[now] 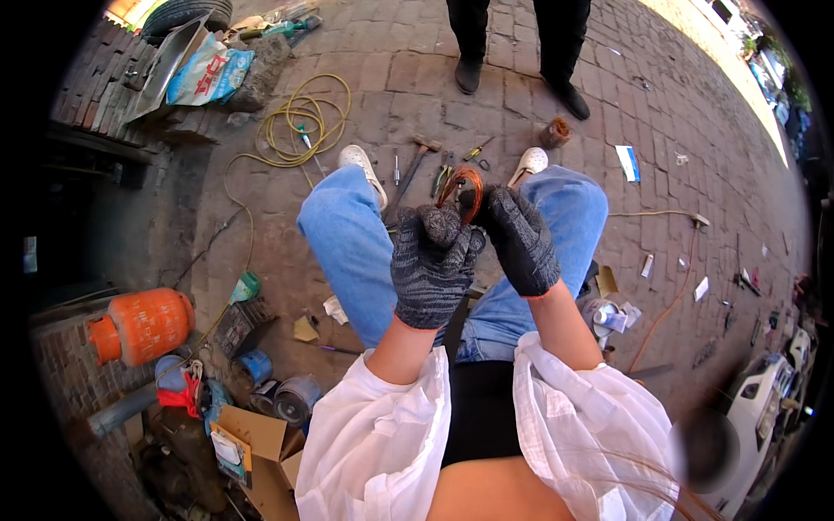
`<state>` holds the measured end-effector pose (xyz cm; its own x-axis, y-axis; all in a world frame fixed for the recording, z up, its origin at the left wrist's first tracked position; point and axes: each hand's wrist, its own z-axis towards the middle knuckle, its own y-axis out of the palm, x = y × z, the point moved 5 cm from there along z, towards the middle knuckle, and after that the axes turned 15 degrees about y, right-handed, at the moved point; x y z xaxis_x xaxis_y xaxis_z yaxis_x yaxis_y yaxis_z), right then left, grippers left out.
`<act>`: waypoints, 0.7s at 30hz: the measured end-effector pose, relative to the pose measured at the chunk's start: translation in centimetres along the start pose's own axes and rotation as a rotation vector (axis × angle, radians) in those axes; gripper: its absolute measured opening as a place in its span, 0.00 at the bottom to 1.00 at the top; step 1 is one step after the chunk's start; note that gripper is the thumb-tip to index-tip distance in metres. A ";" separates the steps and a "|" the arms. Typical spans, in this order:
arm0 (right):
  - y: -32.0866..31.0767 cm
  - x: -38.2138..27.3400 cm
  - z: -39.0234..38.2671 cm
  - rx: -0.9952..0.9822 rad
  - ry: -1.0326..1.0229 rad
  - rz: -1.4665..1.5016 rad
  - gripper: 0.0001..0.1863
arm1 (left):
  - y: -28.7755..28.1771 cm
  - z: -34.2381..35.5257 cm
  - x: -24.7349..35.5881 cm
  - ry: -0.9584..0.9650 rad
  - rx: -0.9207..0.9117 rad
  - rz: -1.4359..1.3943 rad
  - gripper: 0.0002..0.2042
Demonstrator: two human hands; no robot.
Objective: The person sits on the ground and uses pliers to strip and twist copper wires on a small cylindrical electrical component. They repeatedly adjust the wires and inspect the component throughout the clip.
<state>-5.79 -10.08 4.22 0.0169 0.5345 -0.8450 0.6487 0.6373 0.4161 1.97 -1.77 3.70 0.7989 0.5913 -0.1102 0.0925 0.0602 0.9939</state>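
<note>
My left hand (430, 265), in a grey knitted glove, is closed on a loop of copper wire (462, 178) held upright over my lap. My right hand (519, 243), in a matching glove, is closed at the right side of the same loop, its fingertips close to the left hand's. Beneath and beyond them on the bricks lie a hammer (424, 146), pliers (440, 181) and other small tools, between my two shoes.
A person's legs (556, 52) stand ahead. Around me are a coiled yellow hose (334, 87), a rusty cylinder (556, 132), an orange gas cylinder (148, 326), cardboard boxes (261, 434), a brick wall (87, 82) and scattered tools and cords on the paving (660, 113).
</note>
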 end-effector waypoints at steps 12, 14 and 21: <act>-0.2 -0.4 -0.8 -0.094 0.096 0.162 0.19 | -1.3 -1.4 -3.3 0.021 0.271 0.222 0.15; -0.1 -1.5 -1.1 -0.084 -0.005 -0.185 0.18 | -1.5 -1.4 -3.3 0.025 0.343 0.295 0.14; -0.9 0.0 -0.1 -0.102 0.232 0.295 0.15 | -3.0 -1.3 -3.2 -0.039 0.238 0.127 0.15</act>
<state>-6.45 -10.64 3.85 0.0110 0.8072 -0.5902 0.5626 0.4830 0.6710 -1.61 -2.83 1.09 0.8346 0.5507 0.0102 0.1241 -0.2059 0.9707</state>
